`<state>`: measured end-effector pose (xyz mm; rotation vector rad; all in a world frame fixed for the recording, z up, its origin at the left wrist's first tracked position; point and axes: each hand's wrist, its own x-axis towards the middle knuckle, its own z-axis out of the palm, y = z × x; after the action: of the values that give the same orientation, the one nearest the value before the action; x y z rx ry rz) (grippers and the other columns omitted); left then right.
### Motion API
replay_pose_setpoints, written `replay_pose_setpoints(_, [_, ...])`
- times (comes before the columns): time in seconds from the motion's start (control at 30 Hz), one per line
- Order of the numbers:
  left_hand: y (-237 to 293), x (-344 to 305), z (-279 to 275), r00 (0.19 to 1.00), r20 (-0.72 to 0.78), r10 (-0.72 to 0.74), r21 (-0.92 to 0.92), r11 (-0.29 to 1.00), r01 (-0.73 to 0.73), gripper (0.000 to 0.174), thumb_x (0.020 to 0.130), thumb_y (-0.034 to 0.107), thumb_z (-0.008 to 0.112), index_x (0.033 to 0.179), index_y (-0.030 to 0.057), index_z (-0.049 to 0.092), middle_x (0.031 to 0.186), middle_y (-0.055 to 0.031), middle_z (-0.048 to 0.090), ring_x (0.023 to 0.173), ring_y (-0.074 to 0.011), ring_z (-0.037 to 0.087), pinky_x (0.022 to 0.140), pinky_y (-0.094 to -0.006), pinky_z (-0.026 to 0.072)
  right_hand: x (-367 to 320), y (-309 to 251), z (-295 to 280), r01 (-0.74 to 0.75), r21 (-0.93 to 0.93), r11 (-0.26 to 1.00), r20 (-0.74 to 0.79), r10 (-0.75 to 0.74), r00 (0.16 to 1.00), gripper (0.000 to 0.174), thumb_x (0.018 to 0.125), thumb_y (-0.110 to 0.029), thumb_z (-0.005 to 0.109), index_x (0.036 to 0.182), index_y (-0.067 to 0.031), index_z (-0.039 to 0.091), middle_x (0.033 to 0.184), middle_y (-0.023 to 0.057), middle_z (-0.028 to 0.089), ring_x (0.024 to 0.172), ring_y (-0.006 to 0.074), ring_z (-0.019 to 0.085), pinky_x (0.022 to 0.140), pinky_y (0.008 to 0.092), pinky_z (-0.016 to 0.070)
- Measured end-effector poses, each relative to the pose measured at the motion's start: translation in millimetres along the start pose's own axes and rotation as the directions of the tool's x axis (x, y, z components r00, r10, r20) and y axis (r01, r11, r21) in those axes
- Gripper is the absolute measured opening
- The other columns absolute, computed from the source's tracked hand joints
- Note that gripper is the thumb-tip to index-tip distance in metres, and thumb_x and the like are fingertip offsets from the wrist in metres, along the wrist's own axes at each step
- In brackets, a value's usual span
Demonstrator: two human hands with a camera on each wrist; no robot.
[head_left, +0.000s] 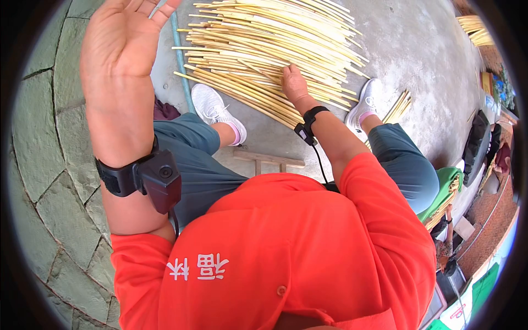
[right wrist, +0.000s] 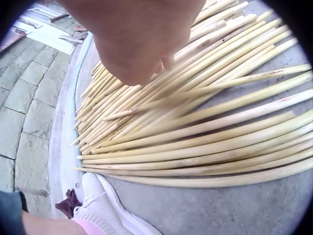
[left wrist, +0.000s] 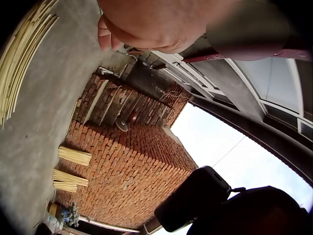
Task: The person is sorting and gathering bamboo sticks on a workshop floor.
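Note:
My left hand (head_left: 118, 47) is raised palm up at the upper left of the head view, its fingertips cut off by the top edge. It holds nothing that shows there. In the left wrist view the left hand (left wrist: 151, 24) hangs at the top, away from the sticks. My right hand (head_left: 294, 83) is down at a wide spread of long, peeled pale-yellow sticks (head_left: 258, 33), its fingers curled. The right wrist view has the right hand (right wrist: 142, 39) close over the sticks (right wrist: 205, 142), with a blurred patch just below it. Its fingertips are hidden, and I cannot tell whether they grip a stick.
White shoes (head_left: 212, 107) stand either side of the sticks on grey concrete. A small wooden stool (head_left: 269, 159) is between the legs. A blue-green hose (head_left: 179, 55) borders the stone paving (head_left: 44, 148). More stick bundles (left wrist: 73, 155) lean against a brick wall (left wrist: 132, 171).

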<state>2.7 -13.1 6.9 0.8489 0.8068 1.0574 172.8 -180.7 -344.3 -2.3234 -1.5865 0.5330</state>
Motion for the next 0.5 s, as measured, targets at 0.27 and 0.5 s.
replay_pose_setpoints(0.27, [-1, 1, -4, 0.999, 0.027, 0.048, -0.074, 0.996, -0.046, 0.032, 0.075, 0.008, 0.062, 0.103, -0.0020, 0.049, 0.094, -0.0146, 0.053, 0.091, -0.0230, 0.052, 0.078, -0.0335, 0.0439, 35, 27, -2, 0.025, -0.326, 0.945, 0.125, 0.017, 0.992, 0.019, 0.077, -0.008, 0.049, 0.095, -0.0065, 0.053, 0.098, 0.0125, 0.053, 0.094, 0.0286, 0.050, 0.077, 0.0383, 0.0454])
replay_pose_setpoints(0.5, [-1, -4, 1, 0.999, -0.007, 0.039, -0.025, 0.999, -0.040, 0.038, 0.076, 0.008, 0.057, 0.110, -0.0028, 0.044, 0.094, -0.0140, 0.053, 0.090, -0.0217, 0.052, 0.079, -0.0322, 0.0432, -4, 13, 11, 0.105, -0.269, 0.957, 0.168, -0.060, 0.984, 0.024, 0.076, -0.011, 0.052, 0.100, -0.0124, 0.053, 0.103, 0.0113, 0.049, 0.099, 0.0275, 0.047, 0.081, 0.0403, 0.0413])
